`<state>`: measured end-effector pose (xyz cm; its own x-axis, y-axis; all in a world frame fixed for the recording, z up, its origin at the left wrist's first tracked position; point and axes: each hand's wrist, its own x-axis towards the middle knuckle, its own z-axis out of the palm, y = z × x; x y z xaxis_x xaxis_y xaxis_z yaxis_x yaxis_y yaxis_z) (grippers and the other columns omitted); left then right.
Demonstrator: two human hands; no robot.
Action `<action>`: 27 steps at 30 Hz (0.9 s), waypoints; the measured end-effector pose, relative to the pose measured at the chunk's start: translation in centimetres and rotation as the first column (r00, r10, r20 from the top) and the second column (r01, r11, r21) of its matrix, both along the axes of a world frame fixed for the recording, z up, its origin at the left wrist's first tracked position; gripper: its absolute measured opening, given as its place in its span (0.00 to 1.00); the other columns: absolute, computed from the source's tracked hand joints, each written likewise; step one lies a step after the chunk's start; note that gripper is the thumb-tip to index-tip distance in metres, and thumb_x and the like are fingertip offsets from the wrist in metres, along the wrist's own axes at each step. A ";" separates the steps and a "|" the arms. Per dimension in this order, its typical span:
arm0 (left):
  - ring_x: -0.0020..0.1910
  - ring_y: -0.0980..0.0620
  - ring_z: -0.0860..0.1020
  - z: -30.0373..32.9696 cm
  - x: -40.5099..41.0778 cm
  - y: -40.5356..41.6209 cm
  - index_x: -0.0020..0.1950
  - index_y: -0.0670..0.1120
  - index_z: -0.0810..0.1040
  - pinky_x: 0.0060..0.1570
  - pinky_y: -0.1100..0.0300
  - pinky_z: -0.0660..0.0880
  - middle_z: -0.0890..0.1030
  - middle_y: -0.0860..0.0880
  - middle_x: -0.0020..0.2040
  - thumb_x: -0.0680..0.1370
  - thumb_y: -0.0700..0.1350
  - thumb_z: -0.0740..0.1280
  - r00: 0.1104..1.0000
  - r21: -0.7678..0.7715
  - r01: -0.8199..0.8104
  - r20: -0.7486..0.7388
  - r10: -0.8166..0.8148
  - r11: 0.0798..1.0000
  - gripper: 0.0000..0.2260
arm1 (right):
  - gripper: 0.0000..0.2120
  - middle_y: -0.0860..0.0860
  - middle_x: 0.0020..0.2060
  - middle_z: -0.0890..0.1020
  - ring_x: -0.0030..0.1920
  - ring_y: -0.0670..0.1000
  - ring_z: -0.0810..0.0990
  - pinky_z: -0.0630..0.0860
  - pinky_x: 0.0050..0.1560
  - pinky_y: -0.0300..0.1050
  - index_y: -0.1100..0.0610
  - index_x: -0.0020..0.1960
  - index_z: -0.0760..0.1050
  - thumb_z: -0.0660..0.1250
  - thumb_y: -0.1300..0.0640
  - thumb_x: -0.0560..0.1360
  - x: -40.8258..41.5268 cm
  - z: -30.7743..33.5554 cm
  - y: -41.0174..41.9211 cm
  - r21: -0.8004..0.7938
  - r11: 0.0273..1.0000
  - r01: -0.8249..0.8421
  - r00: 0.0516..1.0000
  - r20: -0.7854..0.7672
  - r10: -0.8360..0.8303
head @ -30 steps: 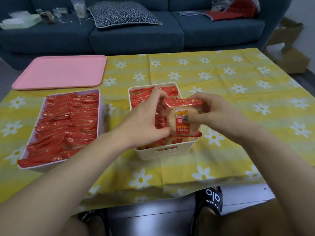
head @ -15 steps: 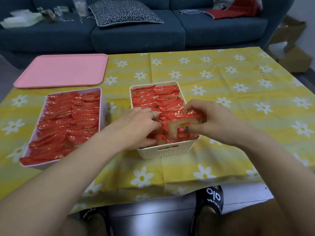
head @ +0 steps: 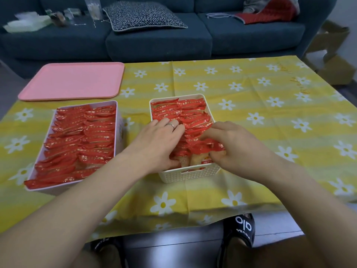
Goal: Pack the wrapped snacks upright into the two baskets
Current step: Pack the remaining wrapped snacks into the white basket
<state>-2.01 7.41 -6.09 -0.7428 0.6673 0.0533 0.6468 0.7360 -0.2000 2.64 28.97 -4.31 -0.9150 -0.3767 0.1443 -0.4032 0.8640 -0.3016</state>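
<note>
1. i have a single view, a wide-angle camera worn on the person's head, looking forward and down.
2. it sits close over the worktop [head: 251,97], with both forearms reaching in from the bottom edge.
3. it faces the sofa [head: 158,41] across the top; the feet show at the bottom.
4. straight lines bow near the edges.

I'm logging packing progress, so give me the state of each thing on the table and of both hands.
Pale pink rectangular basket: full of upright red wrapped snacks.
White woven plastic basket: nearly full, near end being filled.
Red wrapped snack: pressed down into the white basket's near end.
Left hand: in the white basket, against the packed snacks.
Right hand: closed on the snack.
Pink flat tray: empty.
</note>
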 end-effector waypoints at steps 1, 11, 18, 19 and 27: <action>0.57 0.46 0.72 -0.1 0.1 0.0 0.60 0.48 0.68 0.54 0.51 0.68 0.73 0.49 0.57 0.68 0.67 0.69 1.000 0.017 -0.009 -0.020 0.009 1.000 0.31 | 0.13 0.45 0.45 0.79 0.45 0.46 0.74 0.69 0.48 0.39 0.52 0.52 0.81 0.69 0.59 0.69 0.2 0.1 -0.4 -0.056 0.998 -0.029 0.999 0.014 0.030; 0.63 0.45 0.67 -0.4 -0.1 -0.3 0.70 0.48 0.63 0.62 0.52 0.65 0.66 0.47 0.64 0.68 0.68 0.70 0.984 0.049 -0.142 0.116 0.136 0.989 0.39 | 0.05 0.49 0.41 0.80 0.43 0.50 0.79 0.75 0.46 0.48 0.55 0.42 0.84 0.69 0.61 0.72 -0.8 -0.9 -1.4 -0.035 0.999 0.024 0.980 0.197 -0.017; 0.81 0.47 0.48 0.1 -0.6 -0.9 0.83 0.50 0.46 0.79 0.49 0.48 0.49 0.48 0.82 0.69 0.74 0.58 0.908 0.155 -0.282 0.363 0.211 0.947 0.50 | 0.13 0.52 0.49 0.82 0.51 0.53 0.79 0.76 0.53 0.52 0.56 0.54 0.82 0.61 0.53 0.77 -0.3 -0.9 -3.1 -0.173 0.983 0.070 0.993 -0.078 -0.084; 0.81 0.49 0.45 0.0 -0.6 -0.6 0.83 0.49 0.44 0.79 0.49 0.45 0.46 0.48 0.83 0.69 0.74 0.53 0.893 0.125 -0.305 0.383 0.238 0.944 0.50 | 0.19 0.54 0.57 0.81 0.59 0.54 0.78 0.74 0.60 0.51 0.57 0.62 0.79 0.58 0.51 0.79 -0.5 -1.2 -4.1 -0.197 0.978 0.075 0.989 -0.110 -0.099; 0.81 0.49 0.37 -1.4 -0.7 0.0 0.82 0.45 0.39 0.79 0.47 0.39 0.38 0.45 0.82 0.82 0.61 0.45 0.879 -0.084 -0.335 0.331 0.343 0.939 0.34 | 0.42 0.51 0.81 0.47 0.81 0.48 0.43 0.43 0.80 0.51 0.55 0.82 0.45 0.27 0.37 0.73 -1.2 -4.6 -6.5 0.151 0.973 0.174 0.971 0.138 -0.195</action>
